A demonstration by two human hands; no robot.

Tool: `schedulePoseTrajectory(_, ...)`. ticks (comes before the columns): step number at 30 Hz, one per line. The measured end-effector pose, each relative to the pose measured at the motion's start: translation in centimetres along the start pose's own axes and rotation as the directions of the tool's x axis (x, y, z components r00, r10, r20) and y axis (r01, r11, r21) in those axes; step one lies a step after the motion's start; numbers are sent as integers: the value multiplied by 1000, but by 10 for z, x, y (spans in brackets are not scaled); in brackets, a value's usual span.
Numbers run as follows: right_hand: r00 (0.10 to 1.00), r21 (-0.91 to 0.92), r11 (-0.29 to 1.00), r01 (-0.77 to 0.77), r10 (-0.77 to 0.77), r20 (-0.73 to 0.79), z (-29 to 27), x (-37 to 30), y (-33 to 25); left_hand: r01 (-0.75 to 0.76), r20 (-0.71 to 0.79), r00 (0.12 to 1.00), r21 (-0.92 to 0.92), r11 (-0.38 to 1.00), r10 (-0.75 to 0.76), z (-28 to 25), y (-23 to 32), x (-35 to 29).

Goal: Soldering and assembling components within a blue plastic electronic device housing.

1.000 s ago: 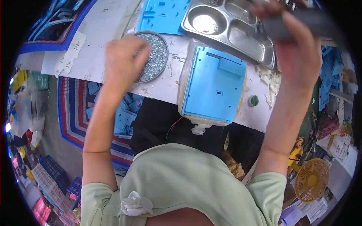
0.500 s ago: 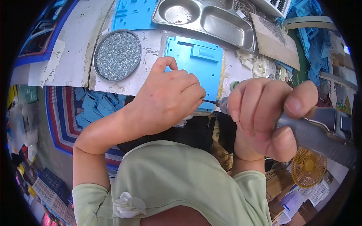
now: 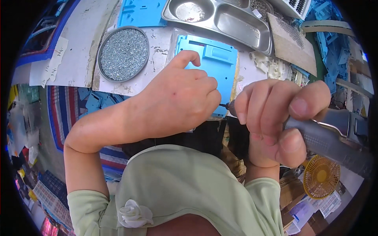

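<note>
My right hand is wrapped round a dark grey electric screwdriver, held tilted with its thin bit pointing left. The bit's tip meets the curled fingers of my left hand. These fingers are closed, the index finger bent outward, and whatever they pinch is hidden beneath the hand. Under my left hand lies a flat blue plastic panel with a raised rectangular block and small holes. The panel's lower left part is covered by my hand.
A round dish of small silver screws stands left of the panel. Behind it are a steel compartment tray and another blue panel. White plastic pieces and a cardboard sheet lie to the right. A yellow fan sits lower right.
My left hand has shifted slightly right over the panel, toward the screwdriver. My right hand keeps its grip, and the bit stays by the left fingers. The whole view has moved a little.
</note>
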State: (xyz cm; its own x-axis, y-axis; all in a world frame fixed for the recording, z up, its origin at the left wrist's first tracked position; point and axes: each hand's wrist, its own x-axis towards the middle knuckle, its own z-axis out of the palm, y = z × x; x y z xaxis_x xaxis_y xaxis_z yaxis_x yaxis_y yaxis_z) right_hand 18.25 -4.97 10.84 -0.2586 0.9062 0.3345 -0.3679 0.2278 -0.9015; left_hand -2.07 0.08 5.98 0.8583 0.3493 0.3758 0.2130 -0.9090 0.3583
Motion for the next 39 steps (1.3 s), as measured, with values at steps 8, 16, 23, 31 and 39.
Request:
schedulePoseTrajectory(8,985,-24,1000,-15,11,-170,2,-23,-3,100,-7,995,-191,976,-103,-9,-8,7)
schedulePoseTrajectory(16,977,33,999,26,-19,-214,-3,-66,17,260,-234,932,-94,961,-276,26,-4,-31)
schedulePoseTrajectory(23,985,-326,945,32,-85,-148,2,-66,36,264,-192,937,-167,950,-294,45,-3,-37)
schedulePoseTrajectory(31,975,9,985,170,-167,-144,-11,-37,25,264,-137,947,-178,948,-289,45,0,-43)
schedulePoseTrajectory(39,991,-292,949,119,-133,-30,-11,-24,50,269,-96,953,-157,950,-286,40,-2,-42)
